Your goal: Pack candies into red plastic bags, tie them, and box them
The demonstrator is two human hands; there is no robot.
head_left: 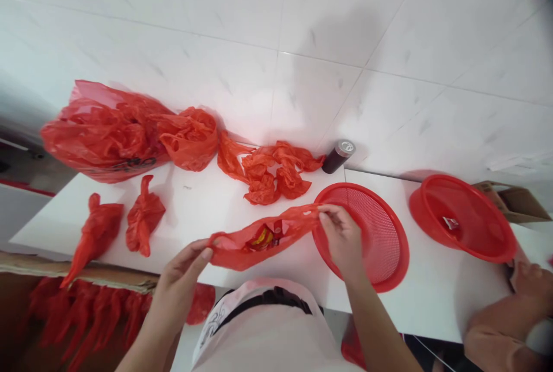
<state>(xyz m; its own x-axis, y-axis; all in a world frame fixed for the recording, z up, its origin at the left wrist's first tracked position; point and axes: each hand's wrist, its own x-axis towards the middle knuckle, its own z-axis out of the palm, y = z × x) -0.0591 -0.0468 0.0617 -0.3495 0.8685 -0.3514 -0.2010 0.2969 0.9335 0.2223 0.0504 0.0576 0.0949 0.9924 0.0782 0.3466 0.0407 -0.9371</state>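
Observation:
I hold a small red plastic bag [259, 239] stretched between both hands over the white table [207, 199]. My left hand [184, 268] pinches its left end and my right hand [343, 236] pinches its right end. Yellow and red packets show through the bag's thin film. A red mesh basket [380, 257] lies just right of my right hand.
Several red bags lie about: a large stuffed one [103, 136] at back left, crumpled ones [272, 173] in the middle, two knotted ones [144, 216] at front left. A dark bottle [339, 156] lies by the wall. A second red basket [466, 219] sits right, near another person's hand [529, 280].

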